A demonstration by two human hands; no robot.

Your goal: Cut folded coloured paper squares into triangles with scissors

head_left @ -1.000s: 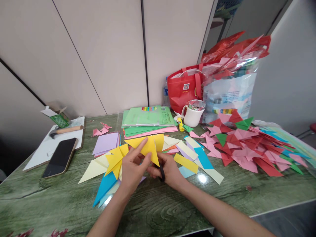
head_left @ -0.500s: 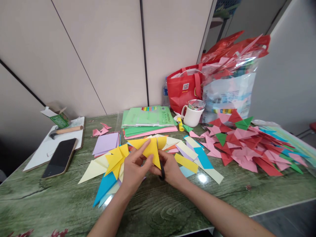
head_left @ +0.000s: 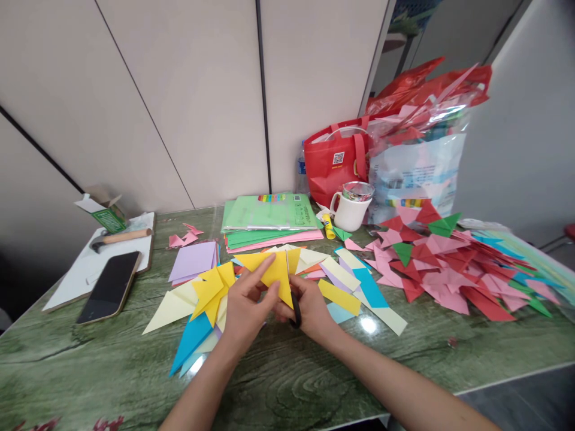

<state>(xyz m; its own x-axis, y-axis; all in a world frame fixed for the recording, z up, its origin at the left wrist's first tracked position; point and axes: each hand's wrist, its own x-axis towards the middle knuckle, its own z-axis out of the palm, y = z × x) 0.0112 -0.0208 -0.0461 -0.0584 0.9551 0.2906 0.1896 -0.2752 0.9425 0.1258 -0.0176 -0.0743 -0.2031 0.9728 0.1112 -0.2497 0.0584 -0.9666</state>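
My left hand [head_left: 247, 299] pinches a folded piece of yellow paper [head_left: 279, 275], its thumb and index finger lying on the front face. Wrapped round a pair of scissors [head_left: 295, 310] with a black handle, my right hand [head_left: 309, 302] is close to the paper's right edge. The thin blades stand upright along that edge, where a narrow yellow strip [head_left: 293, 261] sticks out beyond them. Left of my left hand lie folded yellow pieces [head_left: 214, 288] over cream and blue ones [head_left: 192, 340]. Loose cut strips [head_left: 340, 296] are spread out right of my right hand.
Green paper packs [head_left: 269, 213], a glue stick [head_left: 328, 226] and a white mug [head_left: 351, 211] stand behind. At right is a heap of pink and red folded pieces [head_left: 442, 266] before bags [head_left: 415, 161]. A phone [head_left: 110, 287] and a hammer [head_left: 120, 237] are at left.
The scissors' handle has tilted slightly, with its loop a little further right. The yellow strip beyond the blades looks narrower and shifted. Both hands have kept nearly the same place.
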